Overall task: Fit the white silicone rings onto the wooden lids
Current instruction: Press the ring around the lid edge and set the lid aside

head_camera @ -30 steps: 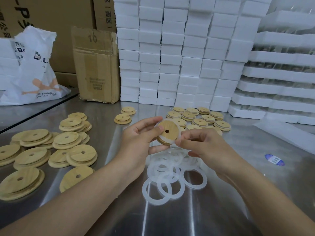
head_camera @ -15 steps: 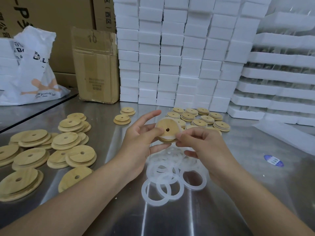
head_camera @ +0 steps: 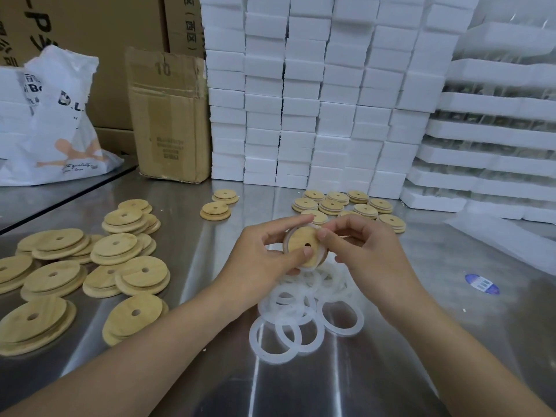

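Note:
I hold one round wooden lid [head_camera: 302, 240] with a centre hole above the steel table. My left hand [head_camera: 264, 254] grips it, thumb pressed on its face near the lower edge. My right hand [head_camera: 365, 251] pinches the white silicone ring [head_camera: 322, 260] around the lid's right rim. Below my hands lies a heap of loose white silicone rings [head_camera: 301, 314]. Bare wooden lids [head_camera: 90, 266] lie in piles on the left. A group of smaller-looking lids [head_camera: 346, 206] sits behind my hands.
Two lids [head_camera: 219, 204] lie mid-table. A cardboard box [head_camera: 168, 115] and a white plastic bag [head_camera: 57, 121] stand at the back left. Stacked white foam blocks [head_camera: 316, 94] wall off the back and right. A blue sticker [head_camera: 481, 284] is on the steel table [head_camera: 391, 371].
The lid has tilted in my hands and my left thumb has slid down toward its lower edge. My right fingers have worked along the ring at the rim.

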